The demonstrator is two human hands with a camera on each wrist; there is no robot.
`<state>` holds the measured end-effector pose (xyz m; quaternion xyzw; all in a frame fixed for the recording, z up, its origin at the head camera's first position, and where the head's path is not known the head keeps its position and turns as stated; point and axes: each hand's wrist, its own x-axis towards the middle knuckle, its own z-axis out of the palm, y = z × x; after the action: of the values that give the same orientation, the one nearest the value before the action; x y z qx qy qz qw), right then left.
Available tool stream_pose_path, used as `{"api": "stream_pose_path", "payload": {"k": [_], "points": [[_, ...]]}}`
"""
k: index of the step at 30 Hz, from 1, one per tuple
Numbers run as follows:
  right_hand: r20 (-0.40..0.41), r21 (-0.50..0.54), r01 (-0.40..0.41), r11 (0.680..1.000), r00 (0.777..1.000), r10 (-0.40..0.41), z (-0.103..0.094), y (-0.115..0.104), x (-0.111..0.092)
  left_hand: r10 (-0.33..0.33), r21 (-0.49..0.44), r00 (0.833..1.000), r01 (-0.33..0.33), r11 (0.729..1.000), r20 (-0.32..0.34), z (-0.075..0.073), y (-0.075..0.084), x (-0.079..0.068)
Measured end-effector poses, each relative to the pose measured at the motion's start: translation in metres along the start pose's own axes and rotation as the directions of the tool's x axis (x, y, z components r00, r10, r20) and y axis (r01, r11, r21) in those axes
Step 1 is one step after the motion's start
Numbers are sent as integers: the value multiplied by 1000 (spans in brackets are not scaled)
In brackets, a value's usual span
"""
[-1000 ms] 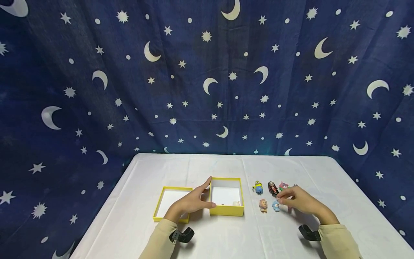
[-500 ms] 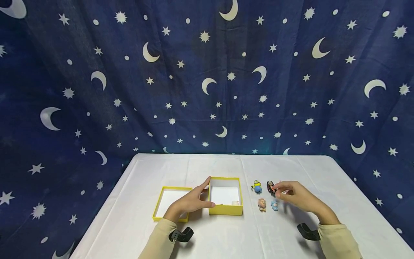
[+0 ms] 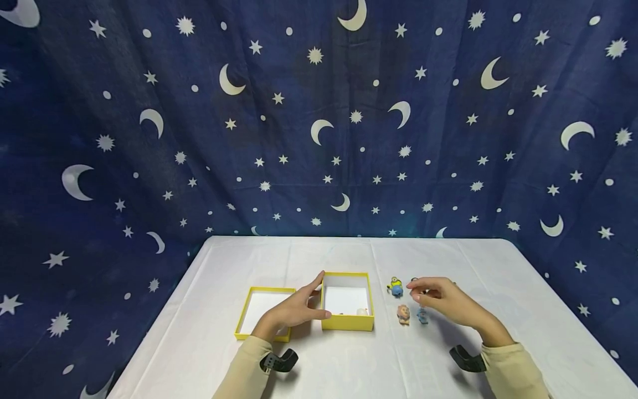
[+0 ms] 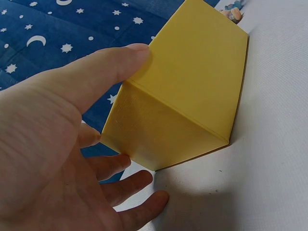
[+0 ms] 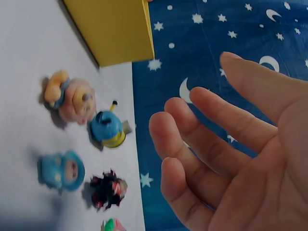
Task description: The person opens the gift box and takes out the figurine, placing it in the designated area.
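My left hand (image 3: 294,307) holds the left side of an uncovered yellow box (image 3: 348,323), thumb at its front wall and index finger at the back corner. In the left wrist view the thumb lies on the box's yellow edge. My right hand (image 3: 448,299) hovers over the small figures, its fingers loosely bent with nothing between them. Near its fingertips are a Minion figure (image 3: 396,288), a lion-like figure (image 3: 403,315) and a blue hooded figure (image 3: 422,316). A dark-haired figure (image 5: 108,190), mostly covered by the hand in the head view, shows in the right wrist view.
A yellow-rimmed box lid (image 3: 244,318) lies left of the box, partly under the left forearm. Small pale items (image 3: 362,312) sit inside the box. A pink and green figure (image 5: 113,225) is at the right wrist view's lower edge. A starry curtain (image 3: 319,166) hangs behind the white table (image 3: 349,366).
My right hand has moved left and slightly up, from beside the blue figure to over the dark-haired figure. The left hand stays on the box.
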<state>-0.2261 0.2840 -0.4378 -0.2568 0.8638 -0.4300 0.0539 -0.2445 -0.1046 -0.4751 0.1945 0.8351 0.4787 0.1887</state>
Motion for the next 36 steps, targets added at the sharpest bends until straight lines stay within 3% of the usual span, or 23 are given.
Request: {"api": "stream_pose_path", "payload": {"k": [7,20,28,36], "points": [[65,73,-21,997,998,16,4,-16,16,-7,-14,1000,6,1000,-5,-1,1,-1],[223,98,-2,995,975,-20,31,-37,56,8,-7,1000,-8,1000,4,-2,3,-1],[361,28,0,1000,932,-10,48,-45,80,-1,-26,1000,1,1000,5,-1,1,0],[492,-130,-88,988,859,141,57,-58,93,-3,-20,1000,3,1000,1,-1,1,0]]}}
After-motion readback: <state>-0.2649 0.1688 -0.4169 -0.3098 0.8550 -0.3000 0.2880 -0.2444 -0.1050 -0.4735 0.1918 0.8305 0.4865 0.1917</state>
